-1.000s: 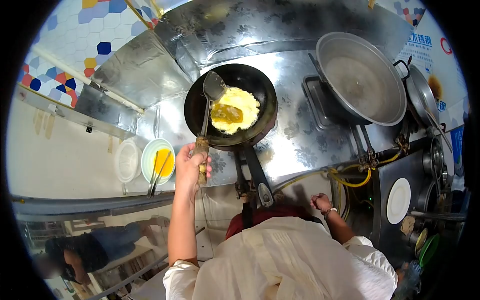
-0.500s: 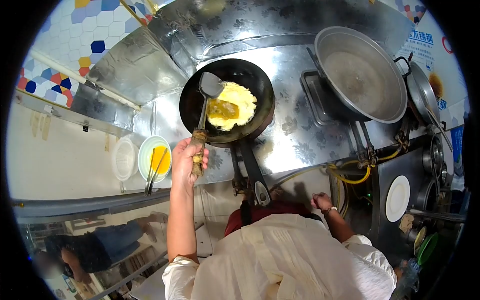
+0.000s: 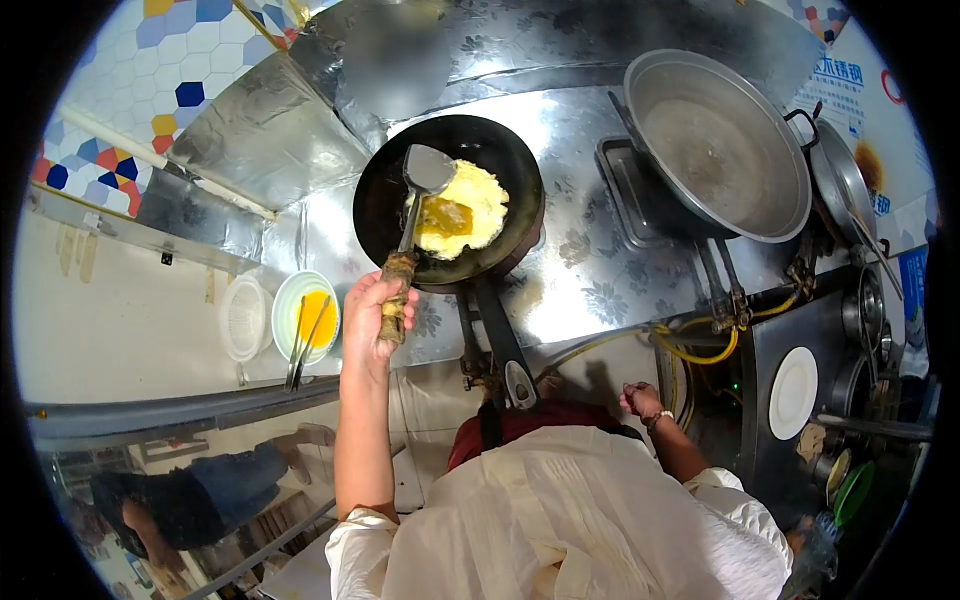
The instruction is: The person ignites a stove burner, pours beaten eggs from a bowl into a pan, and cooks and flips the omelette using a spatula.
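My left hand [image 3: 377, 308] is wrapped around the worn wooden handle of a wok spatula [image 3: 430, 169]. The spatula's metal blade is over the far left part of a dark frying pan [image 3: 385, 185]. In the pan lies a round yellow egg omelette [image 3: 487, 205] with a wetter amber patch near its middle. The blade overlaps the egg's upper left edge; whether it touches cannot be made out. The pan's black handle points toward me, with neither hand on it. My right hand [image 3: 641, 400] hangs low beside my body, fingers curled, with nothing visible in it.
Left of the pan stand a bowl of beaten egg [image 3: 318, 320] with chopsticks [image 3: 305, 350] and a white plastic basket [image 3: 245, 318]. A large pot [image 3: 715, 150] of cloudy liquid sits at the right. Yellow gas hoses [image 3: 700, 357] run below, near a white plate [image 3: 793, 393].
The spatula blade has shifted slightly right, over the egg's edge. The whole view has drifted a little. My right hand stays low at my side.
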Available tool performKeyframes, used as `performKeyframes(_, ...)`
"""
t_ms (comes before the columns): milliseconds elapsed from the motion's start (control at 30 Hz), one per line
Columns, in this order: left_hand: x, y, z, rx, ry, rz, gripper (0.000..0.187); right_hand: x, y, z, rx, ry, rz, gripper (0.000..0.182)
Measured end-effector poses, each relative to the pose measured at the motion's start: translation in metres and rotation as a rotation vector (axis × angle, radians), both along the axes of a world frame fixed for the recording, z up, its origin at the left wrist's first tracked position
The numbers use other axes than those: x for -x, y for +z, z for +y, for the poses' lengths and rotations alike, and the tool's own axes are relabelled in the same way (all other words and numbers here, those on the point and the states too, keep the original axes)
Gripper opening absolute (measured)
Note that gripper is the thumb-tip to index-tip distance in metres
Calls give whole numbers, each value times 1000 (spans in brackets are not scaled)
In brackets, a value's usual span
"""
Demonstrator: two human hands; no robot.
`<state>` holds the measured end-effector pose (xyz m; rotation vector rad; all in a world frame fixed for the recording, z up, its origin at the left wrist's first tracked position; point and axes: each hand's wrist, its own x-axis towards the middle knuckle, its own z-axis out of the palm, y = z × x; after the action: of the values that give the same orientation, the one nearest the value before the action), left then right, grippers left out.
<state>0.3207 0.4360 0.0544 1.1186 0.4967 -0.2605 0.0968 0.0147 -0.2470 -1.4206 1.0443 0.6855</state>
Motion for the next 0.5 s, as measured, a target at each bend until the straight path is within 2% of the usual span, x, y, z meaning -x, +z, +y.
performKeyframes(33, 0, -1, 2, 0, -3, 1, 22, 1, 1, 0, 4, -4, 3, 21)
performKeyframes(200, 8, -13, 16, 376, -32, 87, 30, 3, 2, 0, -9, -26, -12, 20)
performKeyframes(367, 35, -10, 20, 532, -119, 3, 34, -6, 20, 6, -19, -43, -25, 20)
performKeyframes(467, 51, -8, 22, 500, -138, -95, 34, -27, 62, 14, -82, 25, -51, 19)
performKeyframes(500, 56, -7, 23, 502, -138, -99, 34, -40, 87, 17, -161, 232, -117, 19)
